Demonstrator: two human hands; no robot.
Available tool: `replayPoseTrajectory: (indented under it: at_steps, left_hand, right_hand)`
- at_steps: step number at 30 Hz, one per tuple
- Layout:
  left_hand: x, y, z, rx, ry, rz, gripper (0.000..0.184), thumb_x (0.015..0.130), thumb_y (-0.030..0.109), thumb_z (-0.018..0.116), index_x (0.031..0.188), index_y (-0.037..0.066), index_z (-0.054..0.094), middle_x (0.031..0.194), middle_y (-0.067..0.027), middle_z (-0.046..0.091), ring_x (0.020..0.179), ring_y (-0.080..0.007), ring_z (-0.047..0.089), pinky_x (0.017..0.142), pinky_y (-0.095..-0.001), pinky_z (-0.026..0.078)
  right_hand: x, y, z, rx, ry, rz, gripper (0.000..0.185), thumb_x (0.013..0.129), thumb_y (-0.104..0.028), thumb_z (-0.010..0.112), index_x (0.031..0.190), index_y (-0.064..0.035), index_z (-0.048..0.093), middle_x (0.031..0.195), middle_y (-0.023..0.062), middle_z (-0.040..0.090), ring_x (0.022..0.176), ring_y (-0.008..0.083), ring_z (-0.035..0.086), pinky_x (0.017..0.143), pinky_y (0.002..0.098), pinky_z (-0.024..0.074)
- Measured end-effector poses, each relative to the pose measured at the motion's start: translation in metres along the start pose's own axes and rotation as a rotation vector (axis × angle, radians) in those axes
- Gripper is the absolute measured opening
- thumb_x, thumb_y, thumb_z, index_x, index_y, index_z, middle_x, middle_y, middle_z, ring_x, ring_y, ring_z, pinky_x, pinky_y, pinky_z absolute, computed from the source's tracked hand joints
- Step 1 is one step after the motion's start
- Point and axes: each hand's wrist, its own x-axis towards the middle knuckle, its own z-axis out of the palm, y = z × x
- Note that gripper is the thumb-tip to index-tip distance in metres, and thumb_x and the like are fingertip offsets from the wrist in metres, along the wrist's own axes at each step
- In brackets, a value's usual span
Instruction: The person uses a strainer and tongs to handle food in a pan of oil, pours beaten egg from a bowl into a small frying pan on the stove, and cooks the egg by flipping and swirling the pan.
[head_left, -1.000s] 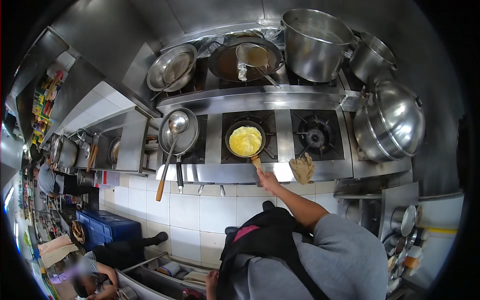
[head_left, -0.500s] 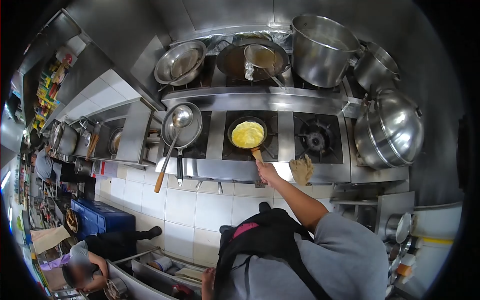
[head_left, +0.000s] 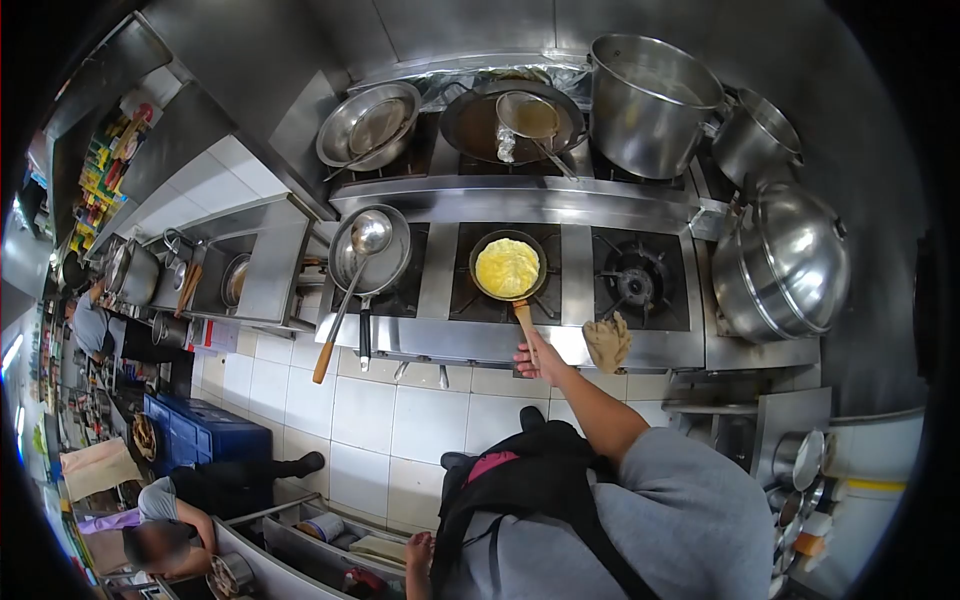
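Observation:
A small frying pan (head_left: pixel 541 284) sits over the middle front burner with a round yellow egg omelette (head_left: pixel 507 267) in it. Its wooden handle (head_left: pixel 523 318) points toward me. My right hand (head_left: pixel 543 364) is at the handle's near end, fingers stretched to the left beneath it; the handle lies across the hand without a closed grip. Right of this hand, a crumpled beige cloth (head_left: pixel 607 343) lies over the stove's front edge. Low in the view, my left hand (head_left: pixel 419 551) is beside my apron near the counter behind me, its fingers loosely curled, nothing visible in them.
On the left front burner is a larger pan (head_left: pixel 388 268) holding a ladle (head_left: pixel 371 232). Behind stand a metal bowl (head_left: pixel 335 135), a wok (head_left: pixel 470 125) with a strainer (head_left: pixel 533 117), and a stockpot (head_left: pixel 655 120). A domed steamer (head_left: pixel 790 265) stands right. A co-worker (head_left: pixel 185 515) is lower left.
My right hand has loosened from around the pan handle, its fingers now extended. The pan appears slightly farther right in view, along with a small shift of the whole scene.

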Motion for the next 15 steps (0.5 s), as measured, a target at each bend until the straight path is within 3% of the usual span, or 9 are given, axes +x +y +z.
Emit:
replayPoseTrajectory:
  at_steps: [2,4,5,7,10,14,15]
  left_hand:
    - [0.000,-0.002,-0.001,0.013,0.014,-0.065,0.015,0.087,0.009,0.060,0.098,-0.002,0.061,0.084,-0.0111,0.065,0.075,-0.0204,0.064,0.069,-0.0300,0.052]
    - [0.005,-0.012,-0.003,0.082,-0.019,0.135,0.015,0.086,0.010,0.062,0.097,-0.001,0.063,0.083,-0.0096,0.066,0.077,-0.0185,0.064,0.069,-0.0289,0.051]
    - [0.002,-0.009,-0.003,0.080,-0.020,0.135,0.015,0.086,0.010,0.062,0.097,-0.001,0.063,0.083,-0.0096,0.066,0.077,-0.0185,0.064,0.069,-0.0289,0.051]
    - [-0.010,0.002,-0.003,0.477,0.007,0.212,0.016,0.085,0.012,0.063,0.095,-0.001,0.065,0.083,-0.0076,0.066,0.077,-0.0164,0.063,0.071,-0.0281,0.050]
    - [-0.010,-0.009,0.005,0.294,0.062,0.088,0.018,0.083,0.013,0.065,0.094,-0.001,0.066,0.085,-0.0062,0.067,0.077,-0.0152,0.062,0.071,-0.0281,0.049]
    - [-0.006,-0.012,0.006,0.365,0.085,0.129,0.017,0.083,0.013,0.064,0.094,0.000,0.065,0.083,-0.0052,0.066,0.075,-0.0148,0.061,0.069,-0.0283,0.048]
    - [-0.002,-0.013,0.006,0.259,0.064,0.076,0.017,0.084,0.014,0.064,0.094,0.001,0.065,0.082,-0.0051,0.065,0.074,-0.0146,0.060,0.068,-0.0279,0.048]
  right_hand:
    - [-0.001,0.015,-0.017,0.036,-0.031,0.037,0.075,0.082,-0.076,0.037,0.107,-0.0075,0.055,0.093,0.0084,0.064,0.071,0.0177,0.060,0.064,0.0329,0.0498]
    - [-0.004,0.036,-0.036,0.043,-0.032,0.055,0.077,0.082,-0.076,0.033,0.109,-0.0072,0.054,0.094,0.0091,0.064,0.072,0.0189,0.060,0.066,0.0338,0.0497]
    - [-0.006,0.048,-0.047,0.051,-0.034,0.073,0.079,0.083,-0.077,0.030,0.110,-0.0069,0.053,0.096,0.0098,0.064,0.074,0.0200,0.060,0.067,0.0347,0.0495]
    - [-0.014,0.073,-0.068,-0.019,-0.010,0.107,0.078,0.084,-0.076,0.030,0.114,-0.0070,0.053,0.097,0.0105,0.064,0.076,0.0215,0.059,0.069,0.0361,0.0490]
    - [-0.023,0.117,-0.111,-0.199,0.058,0.259,0.072,0.087,-0.069,0.036,0.114,-0.0052,0.054,0.099,0.0111,0.063,0.075,0.0229,0.058,0.070,0.0380,0.0484]
    - [-0.048,0.150,-0.149,-0.387,0.153,0.392,0.063,0.090,-0.062,0.041,0.111,-0.0041,0.054,0.096,0.0115,0.063,0.074,0.0222,0.058,0.069,0.0380,0.0484]
    - [-0.055,0.151,-0.150,-0.372,0.205,0.409,0.058,0.091,-0.059,0.042,0.108,-0.0045,0.054,0.093,0.0108,0.063,0.072,0.0213,0.058,0.067,0.0371,0.0486]
